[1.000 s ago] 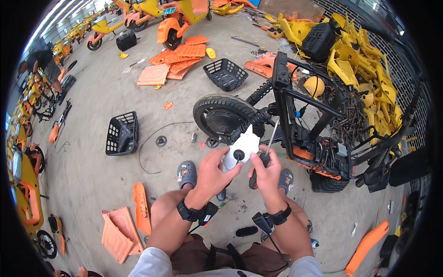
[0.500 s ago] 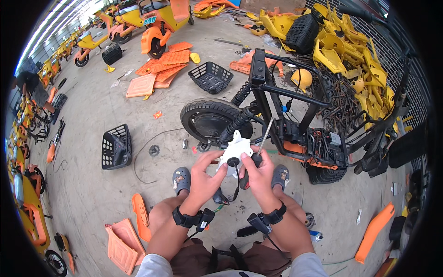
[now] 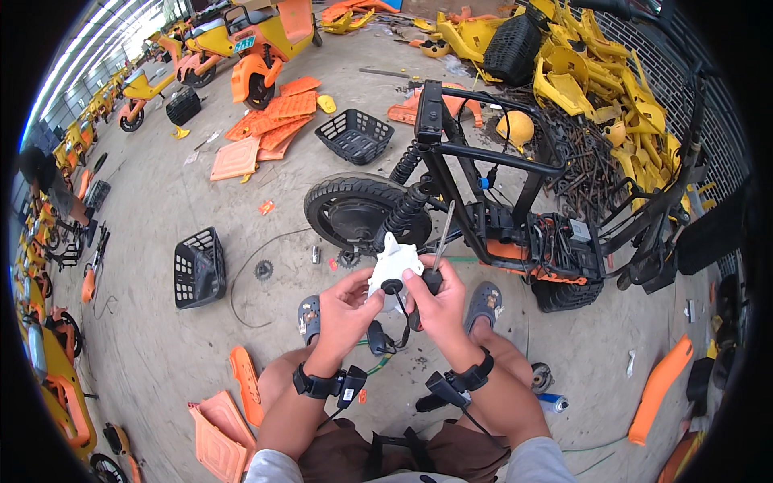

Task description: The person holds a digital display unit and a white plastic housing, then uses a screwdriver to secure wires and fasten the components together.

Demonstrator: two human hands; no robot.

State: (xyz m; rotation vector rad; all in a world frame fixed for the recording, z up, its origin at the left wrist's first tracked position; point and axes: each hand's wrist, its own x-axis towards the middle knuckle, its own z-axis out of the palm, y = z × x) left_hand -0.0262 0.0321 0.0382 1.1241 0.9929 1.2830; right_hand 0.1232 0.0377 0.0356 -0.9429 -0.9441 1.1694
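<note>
A white plastic housing [image 3: 396, 259] with lobed edges is held in front of me between both hands. My left hand [image 3: 345, 307] is closed round its left side, thumb near the round black grommet at its lower face. From that grommet a black cable [image 3: 402, 310] hangs down to a black connector [image 3: 378, 338]. On the other side, my right hand [image 3: 441, 306] presses its thumb on the housing. It also grips a screwdriver [image 3: 445, 233], whose metal shaft points up and away. Some fingers are hidden behind the housing.
Just beyond my hands stands a stripped black scooter frame [image 3: 459, 173] with its rear wheel [image 3: 354, 213]. Black baskets [image 3: 201, 270] and orange panels [image 3: 221, 435] lie on the concrete. Yellow parts [image 3: 580, 88] are heaped at far right. A spray can [image 3: 552, 402] lies by my right leg.
The view has shifted slightly, so the scooter frame and baskets sit a little further left in the picture. Both hands still hold the white housing, and the screwdriver stays in the right hand.
</note>
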